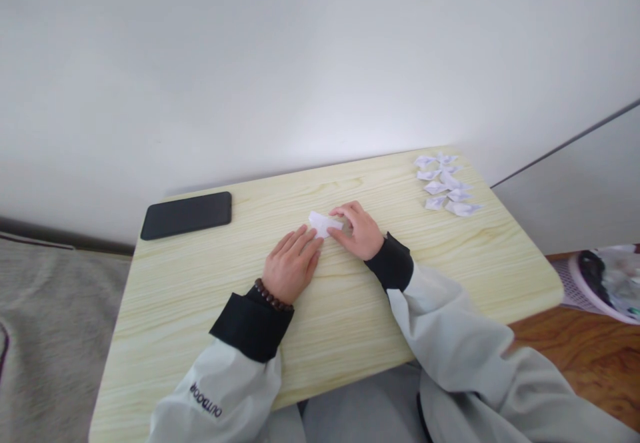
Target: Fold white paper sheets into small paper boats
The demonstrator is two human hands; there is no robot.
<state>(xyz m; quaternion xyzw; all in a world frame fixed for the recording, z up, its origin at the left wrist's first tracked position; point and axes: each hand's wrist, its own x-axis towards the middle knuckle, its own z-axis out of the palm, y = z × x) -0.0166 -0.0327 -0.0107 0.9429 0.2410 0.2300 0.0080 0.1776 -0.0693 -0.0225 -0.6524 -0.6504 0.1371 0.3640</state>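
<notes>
A small piece of folded white paper (324, 223) lies on the light wood-grain table (215, 283), near its middle. Flat on the tabletop, my left hand (291, 262) has its fingers stretched out, with the fingertips touching the paper's left end. The thumb and index finger of my right hand (361, 231) close on the paper's right end. Several folded white paper boats (463, 208) sit grouped at the table's far right corner.
A black phone (187, 215) lies at the far left of the table. Behind the table stands a white wall (300, 63). A lilac basket (583, 283) with bags in it stands on the floor to the right. Grey fabric (60, 323) lies at left.
</notes>
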